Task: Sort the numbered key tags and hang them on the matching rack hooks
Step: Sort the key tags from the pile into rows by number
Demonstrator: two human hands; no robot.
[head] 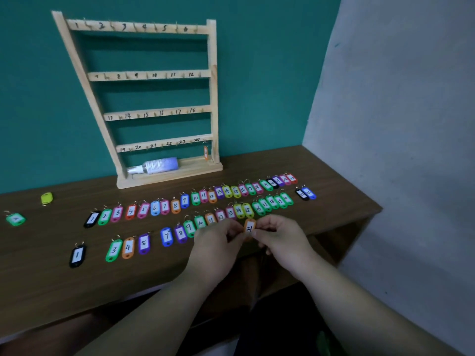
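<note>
An orange key tag marked 21 (249,227) is pinched between my left hand (218,240) and my right hand (280,237), just above the table's front part. Two long rows of coloured numbered tags lie on the brown table (51,283): a far row (195,199) and a near row (180,233). The wooden rack (213,98) stands against the green wall, its four rails numbered 1 to 24. One orange tag (206,152) hangs on the hook by 24; the other hooks look bare.
A spray bottle (154,166) lies on the rack's base. A yellow-green tag (46,198) and a green tag (15,219) lie apart at the far left. A black tag and a blue tag (305,194) sit at the right. A grey wall bounds the right side.
</note>
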